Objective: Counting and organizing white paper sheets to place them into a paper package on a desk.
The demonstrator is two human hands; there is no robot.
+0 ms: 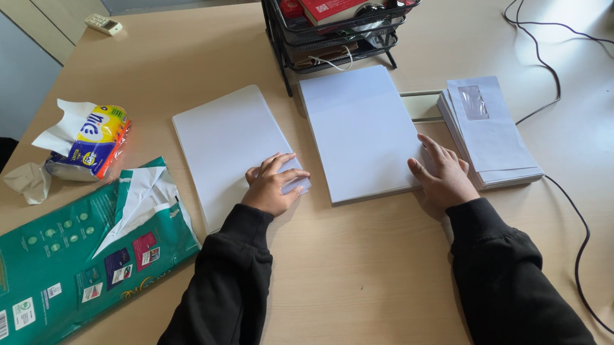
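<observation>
The left hand [275, 182] lies flat, fingers spread, on the lower right corner of a paper sheet [231, 144] at centre frame; the right hand [442, 174] rests open on the paper stack [360, 130]'s right edge. Envelopes [491, 132] crowd the right, a wire rack [336, 25] stands above, and bare desk [364, 259] lies below.

Bystanders on a pale wooden desk

A torn green paper wrapper [72, 262] lies at the left edge, with a yellow tissue pack [91, 140] and a crumpled tissue [27, 181] just above it. A remote control [103, 24] sits at the far corner. A black wire tray [336, 28] holds a red book [338, 0], and black cables [555, 68] trail across the right side.
</observation>
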